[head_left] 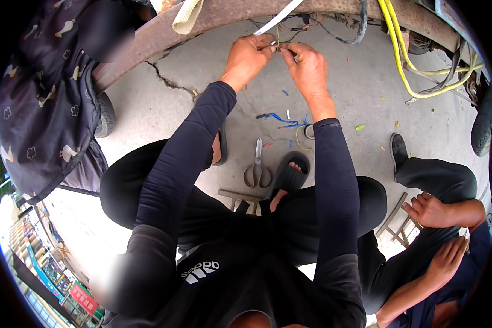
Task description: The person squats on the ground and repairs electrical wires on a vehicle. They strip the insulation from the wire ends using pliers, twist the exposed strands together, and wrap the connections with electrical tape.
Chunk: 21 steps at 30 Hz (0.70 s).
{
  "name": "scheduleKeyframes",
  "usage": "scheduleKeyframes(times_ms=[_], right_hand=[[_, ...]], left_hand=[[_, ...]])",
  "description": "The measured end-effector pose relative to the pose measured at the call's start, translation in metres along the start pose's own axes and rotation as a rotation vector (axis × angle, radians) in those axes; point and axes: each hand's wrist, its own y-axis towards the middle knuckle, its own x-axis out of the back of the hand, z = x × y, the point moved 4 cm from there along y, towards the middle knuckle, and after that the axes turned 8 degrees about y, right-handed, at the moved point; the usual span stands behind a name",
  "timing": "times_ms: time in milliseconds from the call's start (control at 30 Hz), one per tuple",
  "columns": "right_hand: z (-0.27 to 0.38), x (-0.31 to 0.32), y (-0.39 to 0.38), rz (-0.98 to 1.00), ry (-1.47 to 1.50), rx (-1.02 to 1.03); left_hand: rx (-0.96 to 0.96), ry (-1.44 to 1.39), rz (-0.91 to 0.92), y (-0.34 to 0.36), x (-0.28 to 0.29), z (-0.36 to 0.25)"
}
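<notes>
My left hand (249, 59) and my right hand (307, 66) meet under a rusty metal beam (142, 46), their fingertips pinched on a thin wire (278, 37). A white strip (276, 17) slants down to the left fingers; whether they grip it I cannot tell. Behind the hands hangs a tangle of thin dark and red wires (306, 24). Scissors (258, 167) lie on the concrete between my feet, handles toward me. Farther forward are blue wire scraps (283, 119) and a ring-shaped roll (309, 131), partly hidden by my right sleeve.
Thick yellow cables (402, 60) loop down at the upper right. A co-worker's hand (429, 210) and dark trousers are close on my right. A patterned dark cover (49, 109) hangs at the left, beside a tyre (106, 116). A crack (167, 82) runs across the concrete.
</notes>
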Motion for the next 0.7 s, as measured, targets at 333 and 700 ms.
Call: scheduleKeyframes(times_ms=[333,700], right_hand=[[-0.025,-0.014,0.004,0.113,0.378,-0.354],[-0.039,-0.026,0.003,0.187,0.689,-0.487]], left_hand=[[-0.356,0.365,-0.084,-0.021,-0.004,-0.014],[-0.357,0.378,-0.098,-0.014,0.000,-0.019]])
